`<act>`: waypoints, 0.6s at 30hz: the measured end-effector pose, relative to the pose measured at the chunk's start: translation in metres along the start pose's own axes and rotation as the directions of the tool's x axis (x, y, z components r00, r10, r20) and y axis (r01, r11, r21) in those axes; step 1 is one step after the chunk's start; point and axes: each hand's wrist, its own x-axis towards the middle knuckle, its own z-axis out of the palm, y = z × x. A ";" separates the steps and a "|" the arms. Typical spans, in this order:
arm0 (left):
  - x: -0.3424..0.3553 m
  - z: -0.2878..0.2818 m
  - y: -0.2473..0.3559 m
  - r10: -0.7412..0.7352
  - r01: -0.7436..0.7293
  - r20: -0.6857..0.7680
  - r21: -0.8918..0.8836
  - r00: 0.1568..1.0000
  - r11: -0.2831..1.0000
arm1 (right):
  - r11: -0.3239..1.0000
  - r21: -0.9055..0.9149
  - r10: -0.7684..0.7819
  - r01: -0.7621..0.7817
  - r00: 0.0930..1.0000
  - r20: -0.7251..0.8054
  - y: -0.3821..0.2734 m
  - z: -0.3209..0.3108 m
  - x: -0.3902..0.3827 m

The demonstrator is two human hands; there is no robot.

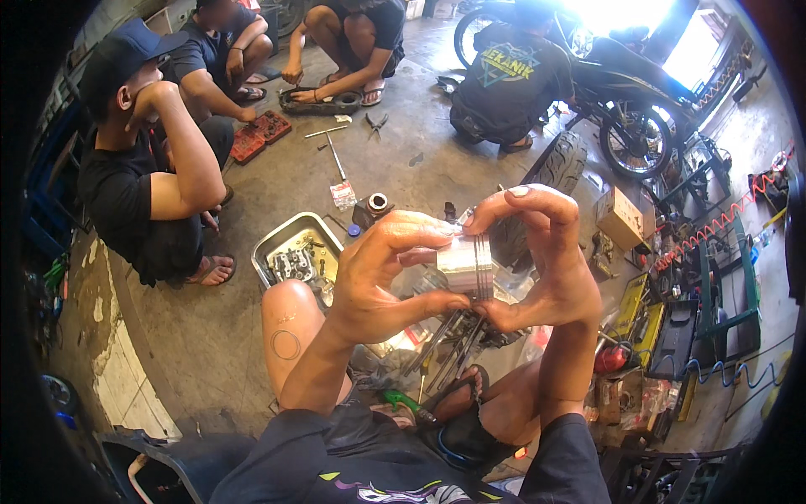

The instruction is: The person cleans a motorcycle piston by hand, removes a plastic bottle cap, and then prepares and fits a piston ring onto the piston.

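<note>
- Pinching a silvery piston (pixel 457 267) between thumb and fingers of the left hand (pixel 363 273), curled around from the left side.
- Steadying the piston's grooved end with thumb and forefinger of the right hand (pixel 554 265), arched wide from the right.
- Holding the piston sideways in mid-air, before the chest and above the crouched legs.
- Beyond the left hand, on the concrete floor (pixel 411 172): a shallow metal tray (pixel 280 228) with machined parts (pixel 294 265) inside.
- Below both hands: long thin rods (pixel 438 343), and near the feet a green-handled tool (pixel 396 400).
- Farther forward: a T-handled wrench (pixel 336 157), pliers (pixel 377 125) and a red case (pixel 262 137).
- Past the right hand: a tyre (pixel 564 164), with a cardboard box (pixel 620 217) near.
- Crouched beside a motorbike (pixel 625 88): a co-worker (pixel 514 84) in dark clothing.
</note>
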 end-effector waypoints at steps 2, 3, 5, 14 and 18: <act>0.000 0.000 0.000 0.003 -0.003 0.003 -0.003 1.000 1.000 | 1.000 0.028 -0.010 0.011 1.000 -0.028 0.001 0.003 0.001; 0.000 0.000 0.000 0.003 -0.003 0.003 -0.002 1.000 1.000 | 0.998 0.055 -0.020 0.023 0.998 -0.056 0.002 0.004 0.002; -0.001 -0.002 -0.001 0.013 -0.014 0.014 0.044 1.000 0.999 | 0.997 0.068 -0.023 0.027 0.998 -0.066 0.005 0.005 0.001; 0.003 -0.002 -0.001 0.115 -0.112 -0.021 0.113 0.993 0.987 | 0.994 0.102 0.039 -0.028 0.993 -0.111 0.007 0.006 0.003; 0.001 -0.007 -0.002 0.157 -0.154 0.001 0.211 0.988 0.965 | 0.993 0.110 0.055 -0.043 0.992 -0.113 0.008 0.008 0.002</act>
